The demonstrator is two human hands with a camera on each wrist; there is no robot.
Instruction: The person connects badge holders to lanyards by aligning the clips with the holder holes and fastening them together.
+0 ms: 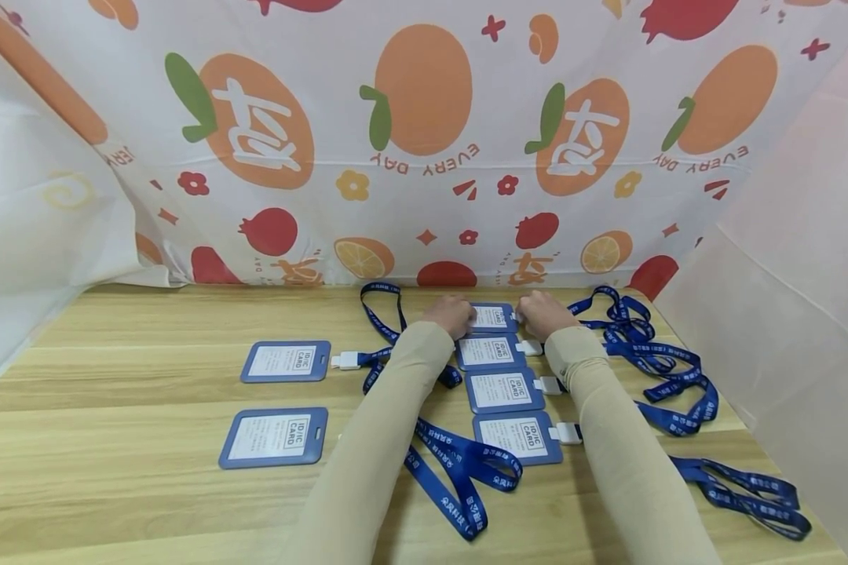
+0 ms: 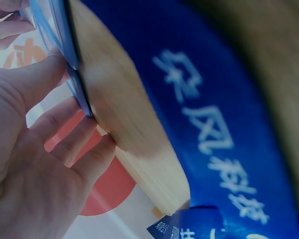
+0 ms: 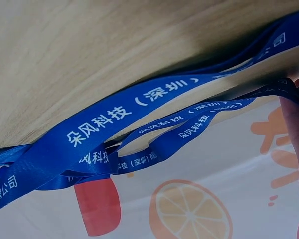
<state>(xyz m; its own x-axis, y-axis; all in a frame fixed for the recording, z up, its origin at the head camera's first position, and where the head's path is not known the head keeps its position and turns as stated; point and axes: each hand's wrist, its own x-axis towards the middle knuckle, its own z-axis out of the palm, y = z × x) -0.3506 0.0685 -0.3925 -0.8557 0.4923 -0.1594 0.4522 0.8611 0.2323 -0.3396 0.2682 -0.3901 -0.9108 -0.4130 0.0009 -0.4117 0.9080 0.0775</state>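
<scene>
At the far end of the right column, a blue ID card holder (image 1: 493, 317) lies between my two hands. My left hand (image 1: 452, 315) pinches its left edge; in the left wrist view the thumb is on one face and the other fingers (image 2: 92, 154) spread along the edge. At the holder's slotted end, my right hand (image 1: 542, 312) grips the lanyard by its clip, mostly hidden by the fingers. In the right wrist view the blue strap (image 3: 189, 112) runs up to a finger at the right edge.
Nearer in the same column lie several card holders (image 1: 503, 390) with white clips, their lanyards (image 1: 678, 384) trailing right. Two more holders (image 1: 284, 362) lie on the left, with lanyards (image 1: 459, 463) near the left forearm. A fruit-print cloth (image 1: 424, 212) hangs behind the wooden table (image 1: 113, 439).
</scene>
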